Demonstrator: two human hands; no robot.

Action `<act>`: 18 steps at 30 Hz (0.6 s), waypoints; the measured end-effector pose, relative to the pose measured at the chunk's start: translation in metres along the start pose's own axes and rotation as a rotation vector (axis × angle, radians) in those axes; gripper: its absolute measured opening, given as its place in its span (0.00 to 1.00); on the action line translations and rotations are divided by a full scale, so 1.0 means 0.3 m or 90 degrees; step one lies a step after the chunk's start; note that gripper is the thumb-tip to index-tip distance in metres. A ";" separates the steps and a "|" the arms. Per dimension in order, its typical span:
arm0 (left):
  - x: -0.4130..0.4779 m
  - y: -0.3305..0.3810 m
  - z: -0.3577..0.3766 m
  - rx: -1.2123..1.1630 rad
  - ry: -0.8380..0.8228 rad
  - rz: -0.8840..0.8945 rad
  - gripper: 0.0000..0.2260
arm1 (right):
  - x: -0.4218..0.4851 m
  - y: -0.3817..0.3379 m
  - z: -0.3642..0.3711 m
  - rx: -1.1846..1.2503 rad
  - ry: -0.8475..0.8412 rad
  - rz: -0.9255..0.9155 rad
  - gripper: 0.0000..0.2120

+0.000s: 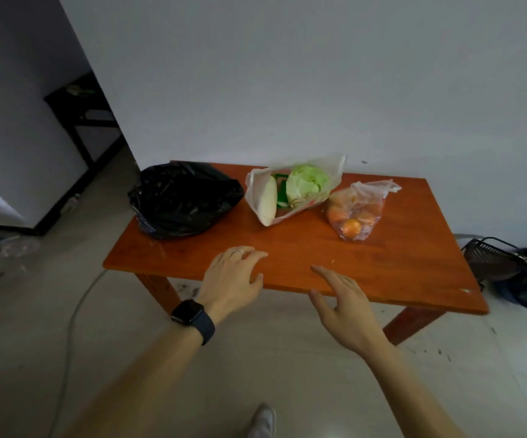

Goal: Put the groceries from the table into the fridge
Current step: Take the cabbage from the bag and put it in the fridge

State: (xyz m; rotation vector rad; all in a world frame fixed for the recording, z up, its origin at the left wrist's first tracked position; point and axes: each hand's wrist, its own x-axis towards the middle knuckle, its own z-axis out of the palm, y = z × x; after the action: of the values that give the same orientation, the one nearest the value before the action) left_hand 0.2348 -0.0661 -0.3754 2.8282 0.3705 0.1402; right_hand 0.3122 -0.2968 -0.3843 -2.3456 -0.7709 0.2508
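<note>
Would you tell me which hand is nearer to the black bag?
Left. The left hand is just in front of the black bag; the right hand is farther to its right.

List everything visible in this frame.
table: one, orange-brown wood, against the white wall
black bag: one, black, table's far left
white bag: one, white, open, table's far middle
cabbage: one, pale green, inside the white bag
long white vegetable: one, white, inside the white bag
clear bag: one, transparent, holding orange fruit, right of the white bag
wire basket: one, dark, floor right of the table
watch: one, black, left wrist
left hand: one, bare, empty, over the table's near edge
right hand: one, bare, empty, over the table's near edge
</note>
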 end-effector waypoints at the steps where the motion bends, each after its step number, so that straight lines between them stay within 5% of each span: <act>1: 0.064 -0.017 -0.007 0.018 -0.007 0.014 0.21 | 0.055 0.003 0.006 0.008 0.005 0.009 0.23; 12: 0.623 -0.210 -0.062 0.016 0.050 -0.016 0.22 | 0.586 -0.019 0.065 0.162 -0.007 0.108 0.21; 18: 0.962 -0.326 -0.046 0.170 0.048 0.213 0.19 | 0.844 -0.027 0.137 0.204 0.042 0.134 0.21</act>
State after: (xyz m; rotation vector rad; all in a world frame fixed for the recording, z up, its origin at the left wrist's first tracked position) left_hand 0.4875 0.1049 -0.3740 3.1346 -0.0808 0.2855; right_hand 0.4985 -0.1216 -0.4060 -2.1164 -0.4158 0.3567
